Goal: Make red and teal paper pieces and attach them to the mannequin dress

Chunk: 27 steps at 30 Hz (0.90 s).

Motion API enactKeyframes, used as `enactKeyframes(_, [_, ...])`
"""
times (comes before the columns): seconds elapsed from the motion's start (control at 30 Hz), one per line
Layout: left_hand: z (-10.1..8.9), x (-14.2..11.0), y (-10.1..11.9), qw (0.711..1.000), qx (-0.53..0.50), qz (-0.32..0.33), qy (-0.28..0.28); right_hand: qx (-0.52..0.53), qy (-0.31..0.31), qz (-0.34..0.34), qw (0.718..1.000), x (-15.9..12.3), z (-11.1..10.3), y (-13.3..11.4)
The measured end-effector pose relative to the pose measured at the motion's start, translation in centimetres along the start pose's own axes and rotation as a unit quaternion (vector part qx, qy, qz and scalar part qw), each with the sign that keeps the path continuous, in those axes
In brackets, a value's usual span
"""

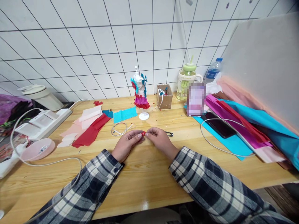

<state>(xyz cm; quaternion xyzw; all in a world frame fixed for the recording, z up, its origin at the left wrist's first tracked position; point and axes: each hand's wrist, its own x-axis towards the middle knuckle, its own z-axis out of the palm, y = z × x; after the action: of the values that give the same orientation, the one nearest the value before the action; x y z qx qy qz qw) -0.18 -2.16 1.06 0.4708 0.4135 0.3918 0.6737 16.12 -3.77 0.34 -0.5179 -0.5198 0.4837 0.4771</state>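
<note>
Low over the middle of the wooden table (144, 174), my left hand (130, 141) pinches a small piece of red crepe paper (144, 133) between thumb and fingers. My right hand (161, 140) closes on the same red piece from the other side, fingertips together. Its exact shape is mostly hidden by my fingers. Beyond my hands stands a small white dress form (139, 88) wearing a magenta and red ruffled skirt (141, 102) and teal trim. Small black-handled scissors (169, 133), partly covered, lie beside my right hand. A white cord loop (119, 129) rests left of my hands.
Red, pink and blue paper pieces (91, 132) lie left, near a power strip (44, 123) and a pink dish (38, 150). A cardboard box (164, 97), green-lidded cup (188, 81), propped phone (196, 99), dark phone (219, 125) and coloured sheets (243, 124) stand or lie back and right.
</note>
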Motion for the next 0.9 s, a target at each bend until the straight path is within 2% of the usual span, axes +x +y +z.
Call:
enactKeyframes(0.07, [-0.2,0.0,0.1,1.0,0.014,-0.01,-0.012,0.004,0.008,0.002,1.0,0.1,-0.1,0.1])
enactKeyframes(0.17, [-0.5,0.1,0.2,0.998,0.068,-0.007,0.001,0.009,0.001,0.008,1.0,0.2,-0.2,0.0])
enactKeyframes(0.43, [-0.2,0.0,0.4,0.991,0.125,0.031,0.026,0.028,-0.027,0.016,0.999,-0.1,0.1,0.2])
enactKeyframes(0.77, [-0.1,-0.1,1.3,0.956,0.282,0.084,0.014,-0.034,-0.055,0.023,0.998,0.0,0.0,0.1])
enactKeyframes(0.9, [-0.2,-0.1,1.5,0.928,0.351,0.123,0.011,-0.086,-0.066,0.021,0.994,0.0,-0.2,0.0])
